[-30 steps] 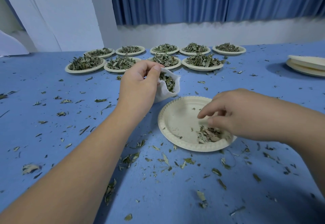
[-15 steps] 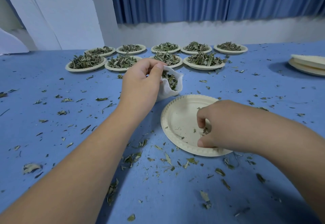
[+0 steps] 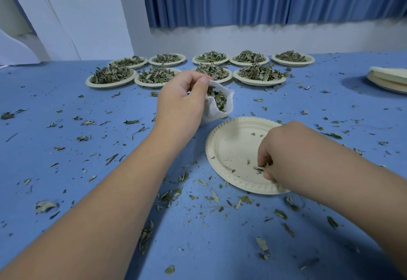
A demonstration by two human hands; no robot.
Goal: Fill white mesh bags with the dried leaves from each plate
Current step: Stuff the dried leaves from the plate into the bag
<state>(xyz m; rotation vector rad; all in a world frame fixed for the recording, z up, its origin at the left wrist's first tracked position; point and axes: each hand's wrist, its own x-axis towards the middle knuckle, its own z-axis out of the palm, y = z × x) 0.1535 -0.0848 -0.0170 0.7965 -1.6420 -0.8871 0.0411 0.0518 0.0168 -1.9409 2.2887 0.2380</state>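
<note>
- Since a second ago my right hand (image 3: 284, 154) has dropped from a loose, fingers-out reach into a tight curl on the near-right part of the nearly bare paper plate (image 3: 231, 145), and the little heap that lay there is now mostly hidden under my fingers.
- That reads to me as the last gather from this plate: only a few crumbs show on its bare middle, so one more transfer should finish it.
- Fingers and thumb of that hand are bunched together, pinching a small tuft of dried leaves (image 3: 258, 168) that sticks out at the fingertips.
- Just beyond the plate's far-left rim, my left hand (image 3: 182, 101) has kept its place, thumb and fingers nipping the rim of the white mesh bag (image 3: 220, 108).
- That grip holds the bag's mouth open toward the plate; green leaves already show inside it.
- Further beyond the plate stand two rows of full plates (image 3: 259, 75), untouched, so most of the job remains.
- Far to the plate's right sits a stack of empty plates (image 3: 389, 79).
- Leaf scraps (image 3: 169, 196) lie all around the plate on the blue table (image 3: 66, 125).
</note>
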